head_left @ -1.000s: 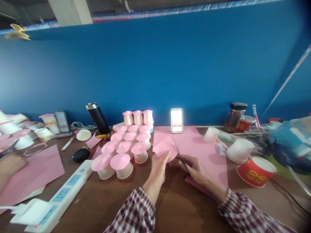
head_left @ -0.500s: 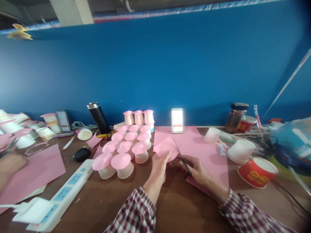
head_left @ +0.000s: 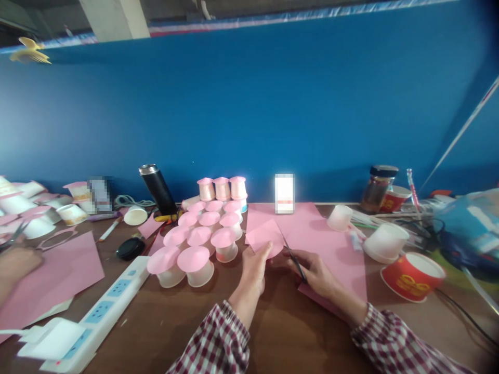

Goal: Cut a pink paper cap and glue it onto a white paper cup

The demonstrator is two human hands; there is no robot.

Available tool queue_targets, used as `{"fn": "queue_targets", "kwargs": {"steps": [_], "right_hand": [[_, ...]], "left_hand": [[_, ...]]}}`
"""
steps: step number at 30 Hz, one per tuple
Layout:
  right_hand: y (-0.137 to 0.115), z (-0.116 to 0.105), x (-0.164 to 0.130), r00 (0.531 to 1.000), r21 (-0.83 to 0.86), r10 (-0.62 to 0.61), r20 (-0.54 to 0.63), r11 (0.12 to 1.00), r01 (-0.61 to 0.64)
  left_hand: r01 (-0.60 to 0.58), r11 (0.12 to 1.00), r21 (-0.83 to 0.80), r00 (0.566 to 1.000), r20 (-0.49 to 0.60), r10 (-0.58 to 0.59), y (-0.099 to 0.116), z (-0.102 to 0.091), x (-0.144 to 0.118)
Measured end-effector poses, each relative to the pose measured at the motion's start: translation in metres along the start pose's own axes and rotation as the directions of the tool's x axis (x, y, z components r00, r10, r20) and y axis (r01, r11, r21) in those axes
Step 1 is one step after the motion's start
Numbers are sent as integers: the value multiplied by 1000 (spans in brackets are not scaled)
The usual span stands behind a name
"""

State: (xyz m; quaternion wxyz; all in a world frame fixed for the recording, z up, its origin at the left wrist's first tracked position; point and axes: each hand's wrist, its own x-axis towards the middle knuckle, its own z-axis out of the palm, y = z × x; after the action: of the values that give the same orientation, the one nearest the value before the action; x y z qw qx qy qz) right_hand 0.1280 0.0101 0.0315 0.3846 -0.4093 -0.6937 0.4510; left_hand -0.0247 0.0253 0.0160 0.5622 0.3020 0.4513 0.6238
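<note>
My left hand [head_left: 255, 267] pinches a small piece of pink paper [head_left: 265, 236], thumb on top, near the middle of the table. My right hand [head_left: 315, 270] grips a pair of dark scissors [head_left: 297, 265], whose blades meet the right edge of that piece. A large pink paper sheet [head_left: 331, 270] lies beneath and behind my right hand. Just left of my hands stand several upturned paper cups with pink cone tops, such as the nearest capped cup [head_left: 196, 267].
A white power strip [head_left: 105, 306] lies at the left. Another person's hand [head_left: 19, 262] holds scissors over pink paper at the far left. A black flask [head_left: 158, 189] leans at the back. On the right are a red paper cup [head_left: 413, 278], white cups [head_left: 385, 241] and a jar [head_left: 377, 189].
The pink piece in my left hand has turned or shifted slightly against the scissors. Both hands stay in nearly the same place.
</note>
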Motion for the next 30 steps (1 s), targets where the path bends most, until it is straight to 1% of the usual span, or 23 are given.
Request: {"fn": "queue_targets", "kwargs": {"steps": [8,16,25,30], "right_hand": [[-6,0,-2,1000,12,-8,-4,1000,8],[-5,0,-1,1000,77,1,14,997,-2],[-1,-1,0,1000,42,-6,2,999,6],[1,-1,0,1000,27,-6,-4,1000,6]], "left_hand": [[43,999,5,999,-25,-43,5,2,-3],[40,999,23,999,12,-40,6,2,-2],[34,999,14,999,22,-34,5,2,-2],[29,999,14,1000,7,-29,6,1,-2]]}}
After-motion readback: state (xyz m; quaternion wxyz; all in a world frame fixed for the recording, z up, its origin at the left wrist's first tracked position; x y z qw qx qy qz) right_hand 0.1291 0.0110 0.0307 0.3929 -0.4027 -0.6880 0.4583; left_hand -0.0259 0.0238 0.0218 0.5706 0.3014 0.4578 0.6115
